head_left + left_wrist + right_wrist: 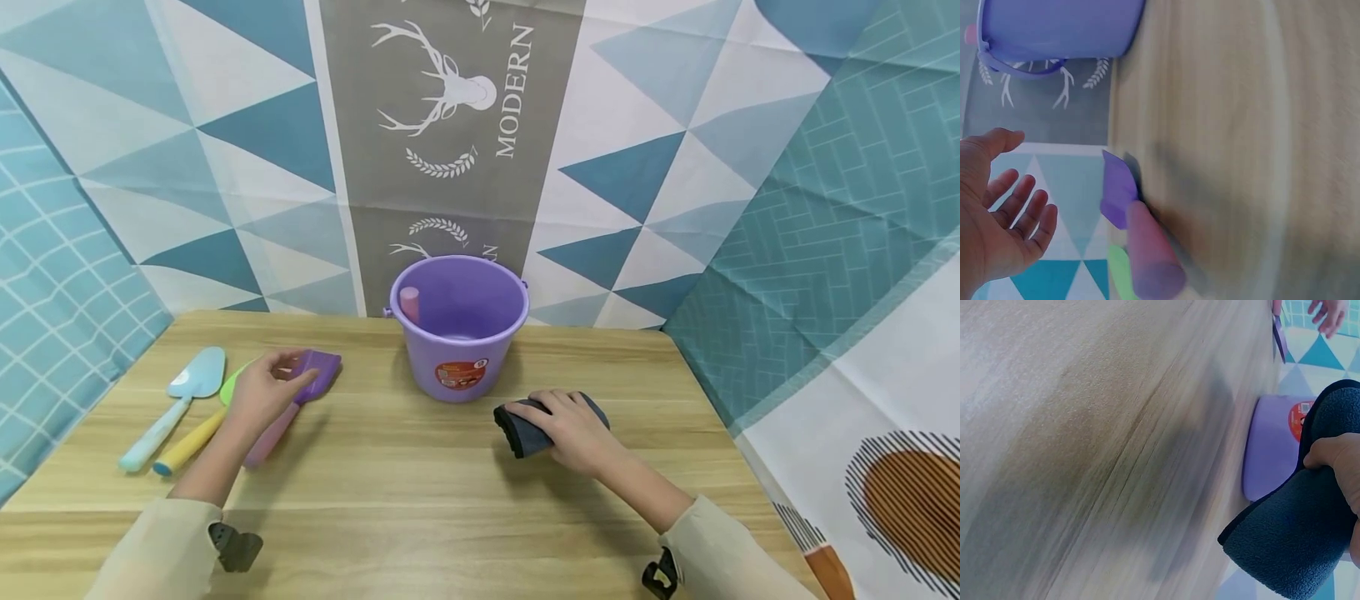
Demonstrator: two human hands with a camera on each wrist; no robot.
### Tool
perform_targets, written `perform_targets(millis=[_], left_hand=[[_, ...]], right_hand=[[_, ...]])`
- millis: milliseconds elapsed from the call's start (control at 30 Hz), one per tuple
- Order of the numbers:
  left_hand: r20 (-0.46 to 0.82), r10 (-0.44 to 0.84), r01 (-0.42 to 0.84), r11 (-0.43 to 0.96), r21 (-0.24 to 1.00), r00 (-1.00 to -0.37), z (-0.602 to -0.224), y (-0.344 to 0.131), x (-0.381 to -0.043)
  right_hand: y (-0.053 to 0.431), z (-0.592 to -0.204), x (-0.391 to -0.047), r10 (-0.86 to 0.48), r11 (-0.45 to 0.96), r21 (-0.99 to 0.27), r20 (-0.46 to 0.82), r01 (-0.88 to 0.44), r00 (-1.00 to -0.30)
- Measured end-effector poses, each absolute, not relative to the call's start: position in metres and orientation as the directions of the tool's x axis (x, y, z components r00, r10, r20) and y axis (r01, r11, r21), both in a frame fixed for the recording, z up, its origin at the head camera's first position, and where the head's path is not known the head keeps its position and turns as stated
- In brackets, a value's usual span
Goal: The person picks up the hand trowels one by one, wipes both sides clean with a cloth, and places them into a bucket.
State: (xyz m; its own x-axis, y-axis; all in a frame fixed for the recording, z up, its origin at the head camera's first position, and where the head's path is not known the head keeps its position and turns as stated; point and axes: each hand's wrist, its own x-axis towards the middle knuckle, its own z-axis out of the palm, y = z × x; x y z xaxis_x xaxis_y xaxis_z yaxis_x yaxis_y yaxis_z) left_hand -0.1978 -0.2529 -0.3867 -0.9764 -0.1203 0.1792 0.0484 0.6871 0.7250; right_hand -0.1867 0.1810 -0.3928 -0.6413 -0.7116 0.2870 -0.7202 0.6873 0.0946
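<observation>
My right hand (567,425) grips a folded dark blue-grey cloth (528,432) above the table, to the right of and nearer than a purple bucket (465,367). In the right wrist view the thumb presses into the middle of the cloth (1285,531). My left hand (264,390) hangs with loosely curved, parted fingers over a purple-bladed toy shovel (321,372) with a pink handle. Nothing lies between those fingers in the left wrist view, where the hand (1004,212) is apart from the shovel (1154,256). A pink handle end (409,302) stands inside the bucket.
Left of the purple shovel lie a green shovel with a yellow handle (183,446) and a light blue shovel (201,372). The wooden table (420,517) meets patterned cloth walls (637,100) at its back and sides.
</observation>
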Motion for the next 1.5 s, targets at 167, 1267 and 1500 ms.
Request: perform_targets(millis=[167, 1267, 1500], left_hand=[[0.124, -0.126, 0.001, 0.697, 0.717, -0.984, -0.396, -0.262, -0.189], [-0.068, -0.134, -0.147, 0.769, 0.622, -0.989, -0.437, -0.289, -0.169], [-0.087, -0.138, -0.163, 0.772, 0.615, -0.987, -0.436, -0.29, -0.171]], right_hand=[[0.182, -0.393, -0.186, -0.712, 0.689, 0.098, 0.279, -0.718, -0.645], [0.182, -0.392, -0.185, -0.698, 0.703, 0.084, 0.273, -0.706, -0.662], [0.183, -0.392, -0.185, -0.699, 0.702, 0.088, 0.275, -0.706, -0.66]])
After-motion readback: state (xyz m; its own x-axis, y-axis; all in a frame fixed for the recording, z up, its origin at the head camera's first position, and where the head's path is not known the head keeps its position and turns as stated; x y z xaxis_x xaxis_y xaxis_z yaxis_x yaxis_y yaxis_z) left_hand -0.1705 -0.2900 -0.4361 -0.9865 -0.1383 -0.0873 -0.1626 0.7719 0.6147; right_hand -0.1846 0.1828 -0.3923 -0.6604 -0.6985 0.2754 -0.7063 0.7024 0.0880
